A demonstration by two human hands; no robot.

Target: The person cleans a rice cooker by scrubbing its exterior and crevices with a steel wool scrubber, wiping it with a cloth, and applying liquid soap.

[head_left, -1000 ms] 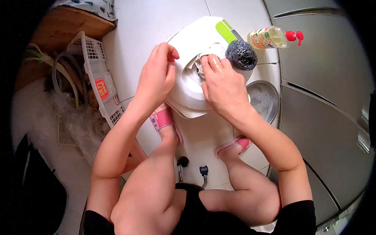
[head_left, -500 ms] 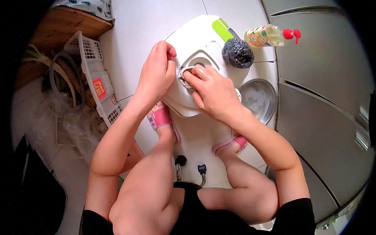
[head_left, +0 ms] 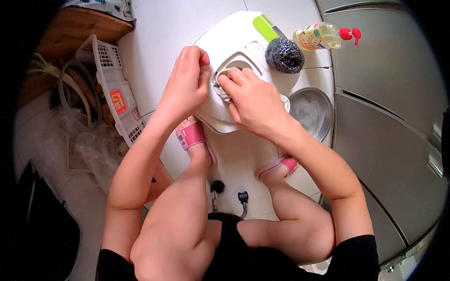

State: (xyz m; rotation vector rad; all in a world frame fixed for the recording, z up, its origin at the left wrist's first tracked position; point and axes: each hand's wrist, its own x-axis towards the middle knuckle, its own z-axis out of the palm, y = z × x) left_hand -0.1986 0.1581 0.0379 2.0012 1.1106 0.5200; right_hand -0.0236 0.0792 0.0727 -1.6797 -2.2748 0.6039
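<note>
In front of my feet stands a white appliance (head_left: 220, 42), which looks like a rice cooker, with a green strip on its top. My right hand (head_left: 258, 96) is closed on a bunched white cloth (head_left: 222, 92) and presses it into the recess around the round vent in the lid. My left hand (head_left: 185, 77) rests at the appliance's left side, fingers curled inward; whatever they hold, if anything, is hidden. A dark metallic scouring pad (head_left: 284, 55) sits on the right part of the appliance, beside the green strip.
A dish soap bottle (head_left: 318, 36) with a red pump lies to the upper right. Below it, a metal bowl (head_left: 323, 114) holds cloudy water. Grey cabinet fronts (head_left: 384, 126) border the right. On the left are a white plastic basket (head_left: 110, 77) and plastic bags (head_left: 89, 150).
My right hand and the cloth have shifted slightly within the lid recess. The whole scene sits a little higher in view; my left hand keeps its curled pose.
</note>
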